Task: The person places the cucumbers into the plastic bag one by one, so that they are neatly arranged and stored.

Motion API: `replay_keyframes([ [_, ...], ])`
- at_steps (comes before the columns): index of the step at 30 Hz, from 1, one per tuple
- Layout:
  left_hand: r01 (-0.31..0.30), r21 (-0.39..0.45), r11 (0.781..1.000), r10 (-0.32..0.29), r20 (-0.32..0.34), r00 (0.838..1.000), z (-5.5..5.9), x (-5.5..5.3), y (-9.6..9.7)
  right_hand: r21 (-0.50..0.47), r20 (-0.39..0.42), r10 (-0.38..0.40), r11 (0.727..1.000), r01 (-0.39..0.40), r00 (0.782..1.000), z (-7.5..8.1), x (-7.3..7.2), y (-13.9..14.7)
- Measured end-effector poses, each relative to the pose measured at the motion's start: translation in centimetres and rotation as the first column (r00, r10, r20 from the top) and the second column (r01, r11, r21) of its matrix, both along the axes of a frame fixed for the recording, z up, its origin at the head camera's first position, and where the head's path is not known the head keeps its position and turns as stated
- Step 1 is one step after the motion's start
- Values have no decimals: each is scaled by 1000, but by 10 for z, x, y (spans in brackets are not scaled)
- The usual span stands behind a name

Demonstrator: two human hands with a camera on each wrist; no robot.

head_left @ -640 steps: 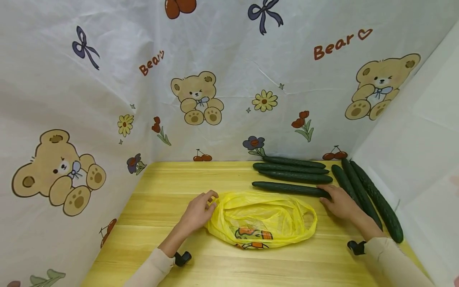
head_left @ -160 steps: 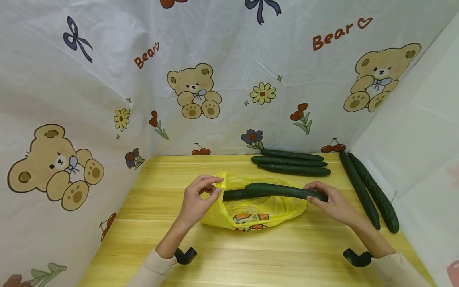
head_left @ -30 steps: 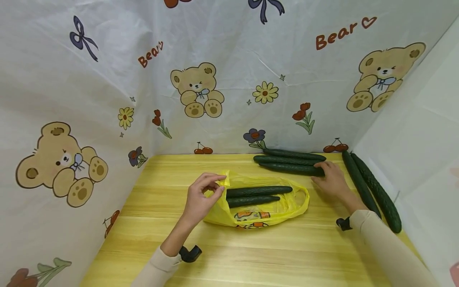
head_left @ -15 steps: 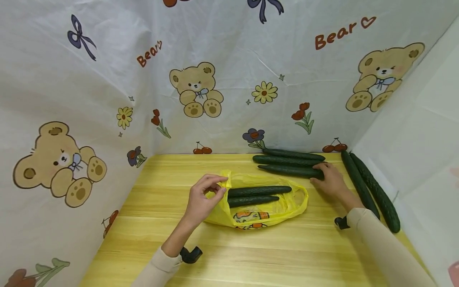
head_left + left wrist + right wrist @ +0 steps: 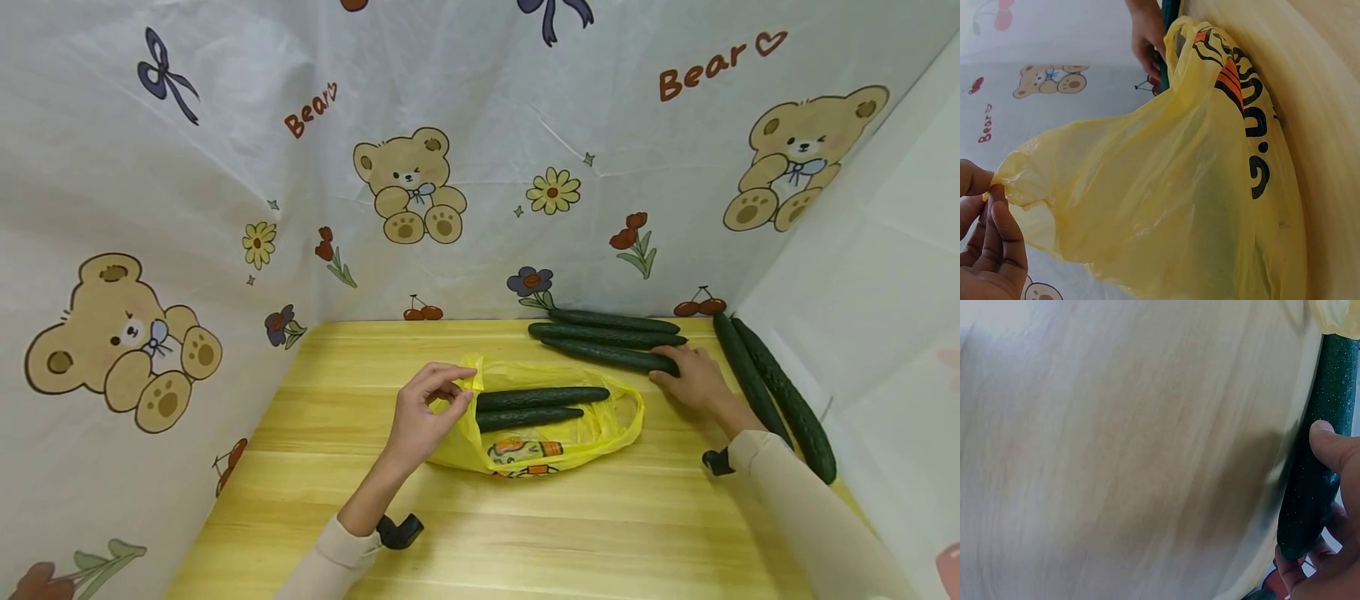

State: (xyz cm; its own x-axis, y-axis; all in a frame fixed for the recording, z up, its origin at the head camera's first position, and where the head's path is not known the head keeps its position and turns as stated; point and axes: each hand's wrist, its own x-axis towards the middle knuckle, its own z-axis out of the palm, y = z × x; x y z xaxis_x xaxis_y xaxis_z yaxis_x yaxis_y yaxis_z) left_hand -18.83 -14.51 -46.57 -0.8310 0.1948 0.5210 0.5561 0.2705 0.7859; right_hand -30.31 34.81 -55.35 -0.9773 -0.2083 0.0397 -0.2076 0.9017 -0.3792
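In the head view my left hand [image 5: 423, 417] pinches the left edge of a yellow plastic bag [image 5: 450, 450] between thumb and fingers, holding its mouth up. The left wrist view shows the bag [image 5: 1147, 187] stretched from those fingertips. Two dark green cucumbers [image 5: 543, 398] lie inside the bag, their left ends hidden behind its edge. My right hand [image 5: 697, 382] grips the right end of another cucumber [image 5: 600, 353], the front one of three at the back. In the right wrist view the thumb lies along this cucumber [image 5: 1329, 394], fingers around its other side.
Behind the gripped cucumber lie two more cucumbers [image 5: 615, 322] against the printed back curtain [image 5: 480, 275]. Two others [image 5: 787, 392] lie lengthwise along the white right wall [image 5: 900, 333]. Everything stands on a wood-grain table [image 5: 585, 533].
Since the oldest frame, two cucumbers have come to lie in the bag. Over the last second my right hand has turned the gripped cucumber's right end slightly forward. The left hand has stayed put.
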Motion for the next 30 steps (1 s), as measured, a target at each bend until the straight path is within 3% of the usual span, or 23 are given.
replay_keyframes([
  [6,7,-13,1000,-7,9,1000,1,1,0,26,-17,-6,1000,7,1000,6,5,-4],
  [11,-3,-18,1000,3,-5,1000,1,3,-2,-16,-31,13,1000,-14,999,11,10,-6],
  [16,-6,-22,1000,6,7,1000,3,3,-3,-84,-71,58,994,-64,996,23,13,-9],
  [23,5,-28,1000,-5,-2,1000,1,3,-2,-91,-122,83,991,-94,989,41,21,-19],
  [30,9,-20,1000,-9,-3,1000,-1,3,-3,-95,-153,66,992,-81,986,43,28,-19],
])
